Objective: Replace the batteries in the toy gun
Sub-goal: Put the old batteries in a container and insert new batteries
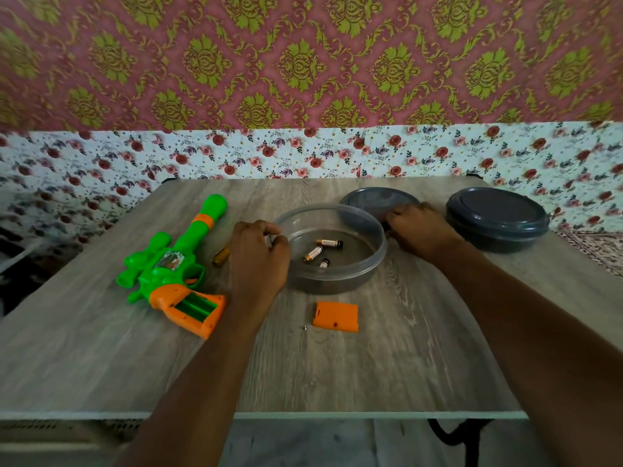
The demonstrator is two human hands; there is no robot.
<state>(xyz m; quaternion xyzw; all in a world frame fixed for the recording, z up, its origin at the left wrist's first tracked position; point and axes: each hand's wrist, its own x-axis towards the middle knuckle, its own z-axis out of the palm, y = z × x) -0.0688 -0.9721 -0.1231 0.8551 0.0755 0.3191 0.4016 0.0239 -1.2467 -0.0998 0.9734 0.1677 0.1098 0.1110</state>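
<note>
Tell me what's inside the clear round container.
Three batteries lie loose on the bottom of the clear container. The left hand grips its rim and hides a small part inside.

No legible text anywhere; print on batteries [313,253] and toy gun [168,264] sticker too blurred to read.

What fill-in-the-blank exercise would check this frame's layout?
The clear container holds ___ batteries.
The orange battery cover lies on the ___.
The toy gun's battery compartment is open and ___.
The right hand holds the loose grey lid; the ___ hand grips the container's rim.
Missing: three; table; empty; left.
</note>
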